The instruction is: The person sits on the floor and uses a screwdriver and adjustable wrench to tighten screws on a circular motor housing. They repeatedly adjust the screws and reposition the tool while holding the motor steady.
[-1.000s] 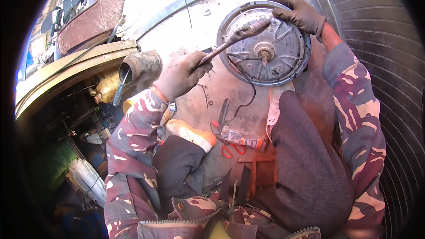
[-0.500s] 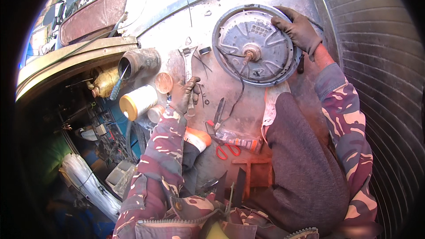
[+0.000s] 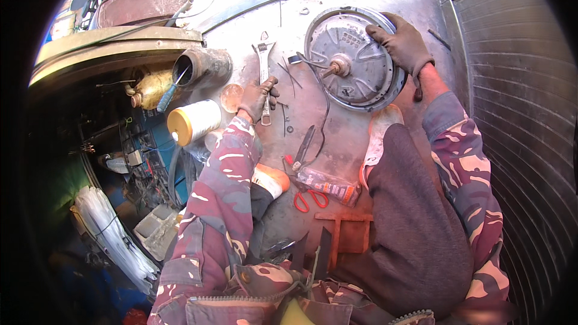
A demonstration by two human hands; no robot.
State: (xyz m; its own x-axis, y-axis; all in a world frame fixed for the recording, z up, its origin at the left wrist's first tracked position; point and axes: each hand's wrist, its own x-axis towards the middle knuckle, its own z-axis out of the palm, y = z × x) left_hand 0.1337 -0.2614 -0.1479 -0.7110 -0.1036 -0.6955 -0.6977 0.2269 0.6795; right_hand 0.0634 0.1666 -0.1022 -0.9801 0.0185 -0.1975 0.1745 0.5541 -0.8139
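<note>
My left hand [image 3: 257,97], in a dark work glove, is closed round an adjustable wrench [image 3: 264,63], its jaw end pointing away from me. At the far right, my gloved right hand [image 3: 404,47] grips the right rim of a round grey hub motor [image 3: 355,39]. The motor is tilted, its right side higher, and the axle [image 3: 338,67] in its middle points left. From the axle a black cable [image 3: 325,105] trails toward me over the metal floor. Thin black strips [image 3: 291,75] lie between the wrench and the motor.
Red-handled scissors [image 3: 310,200], a clear packet [image 3: 331,185] and a dark blade-like tool [image 3: 306,144] lie nearer me. Left are a yellow-lidded white tub [image 3: 195,121], a metal cylinder [image 3: 208,67] and a blue-handled screwdriver [image 3: 167,97]. A ribbed metal wall [image 3: 512,84] bounds the right.
The hub motor has tipped, its right side rising under my right hand and its axle leaning left. My left hand still holds the wrench. The whole view has shifted slightly.
</note>
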